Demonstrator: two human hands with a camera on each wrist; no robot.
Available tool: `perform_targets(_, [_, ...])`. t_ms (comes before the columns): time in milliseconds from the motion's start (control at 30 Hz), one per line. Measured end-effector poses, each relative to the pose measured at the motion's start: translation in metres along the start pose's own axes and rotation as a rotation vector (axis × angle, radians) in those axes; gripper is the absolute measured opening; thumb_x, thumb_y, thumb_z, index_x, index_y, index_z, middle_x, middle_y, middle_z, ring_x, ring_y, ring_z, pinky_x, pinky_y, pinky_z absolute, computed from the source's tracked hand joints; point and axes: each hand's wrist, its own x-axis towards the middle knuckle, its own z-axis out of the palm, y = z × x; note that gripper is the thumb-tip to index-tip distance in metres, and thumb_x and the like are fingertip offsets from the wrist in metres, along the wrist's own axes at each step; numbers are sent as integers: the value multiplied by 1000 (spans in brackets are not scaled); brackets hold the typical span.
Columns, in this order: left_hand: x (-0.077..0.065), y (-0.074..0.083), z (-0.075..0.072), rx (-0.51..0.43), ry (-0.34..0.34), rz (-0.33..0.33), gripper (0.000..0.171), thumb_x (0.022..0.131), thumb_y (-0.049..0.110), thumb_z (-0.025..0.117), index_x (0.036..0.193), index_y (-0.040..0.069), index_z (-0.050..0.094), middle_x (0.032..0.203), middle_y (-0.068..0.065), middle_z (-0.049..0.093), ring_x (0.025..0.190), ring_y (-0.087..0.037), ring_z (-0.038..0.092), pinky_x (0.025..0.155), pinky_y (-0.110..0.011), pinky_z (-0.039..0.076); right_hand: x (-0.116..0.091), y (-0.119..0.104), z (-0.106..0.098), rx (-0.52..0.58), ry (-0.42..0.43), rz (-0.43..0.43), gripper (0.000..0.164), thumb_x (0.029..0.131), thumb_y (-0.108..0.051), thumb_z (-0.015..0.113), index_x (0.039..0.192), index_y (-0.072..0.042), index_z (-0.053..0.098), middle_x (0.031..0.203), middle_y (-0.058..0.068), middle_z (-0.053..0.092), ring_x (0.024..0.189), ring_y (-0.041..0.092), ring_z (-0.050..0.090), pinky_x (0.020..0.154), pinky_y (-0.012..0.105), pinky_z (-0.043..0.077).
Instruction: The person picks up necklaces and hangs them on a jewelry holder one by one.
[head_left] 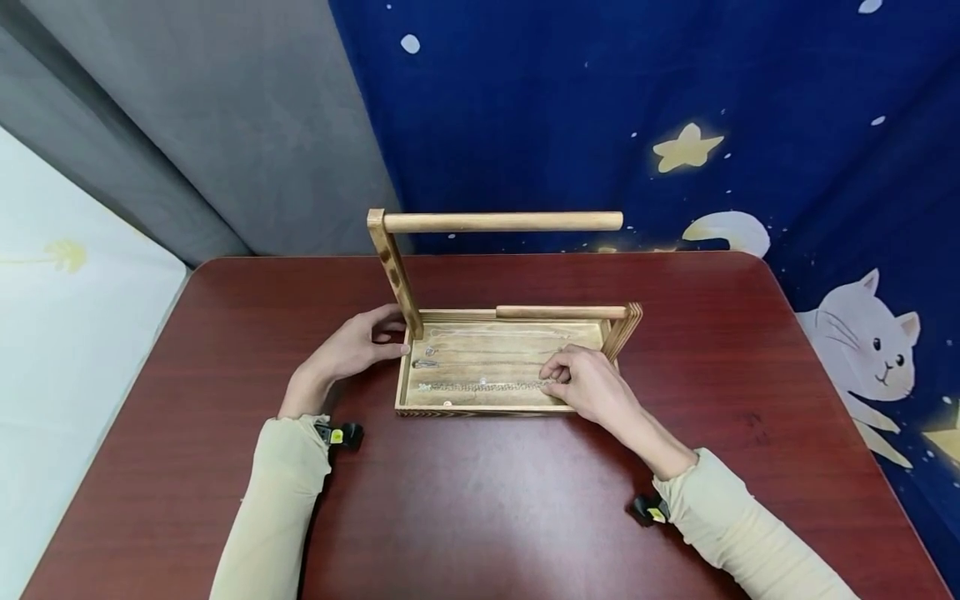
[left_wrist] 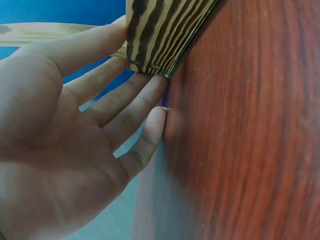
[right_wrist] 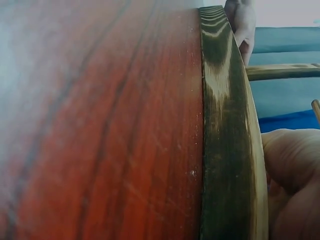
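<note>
Sleeves (head_left: 273, 508), RH (head_left: 590, 383) @ chain (head_left: 461, 387), LH (head_left: 351, 345) @ tray (head_left: 498, 410)

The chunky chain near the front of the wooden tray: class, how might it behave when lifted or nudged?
The chunky chain would probably be floppy, since it looks made of many small links. It is likely light, being slender beside the wooden tray. It seems unlikely to roll, lying stretched out along the tray's floor.
</note>
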Motion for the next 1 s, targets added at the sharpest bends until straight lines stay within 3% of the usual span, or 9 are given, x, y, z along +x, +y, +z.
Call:
perform_targets(433, [-1, -4, 0, -19, 5, 2, 61, 93, 9, 71, 147, 4, 44, 133, -20, 59, 121, -34, 58, 99, -49, 45, 4, -3, 1, -31, -50, 38, 13, 84, -18, 80, 75, -24, 72, 75, -11, 60, 68, 4, 57, 65, 28, 48])
perform_targets(700, [0, -4, 2, -23, 2, 15, 59, 92, 7, 71, 145, 2, 45, 132, -20, 59, 121, -34, 58, 100, -50, 44, 0, -4, 1, 5, -43, -10, 12, 87, -15, 78, 80, -20, 70, 76, -10, 61, 69, 4, 56, 65, 26, 47])
perform_targets(1000, [0, -2, 3, -36, -3, 18, 59, 93, 4, 69, 145, 1, 44, 131, -21, 59, 120, -34, 58, 98, -48, 45, 0, -4, -7, 74, -37, 0, 7, 92, -15, 72, 86, -17, 68, 80, -8, 68, 75, 6, 62, 69, 30, 50])
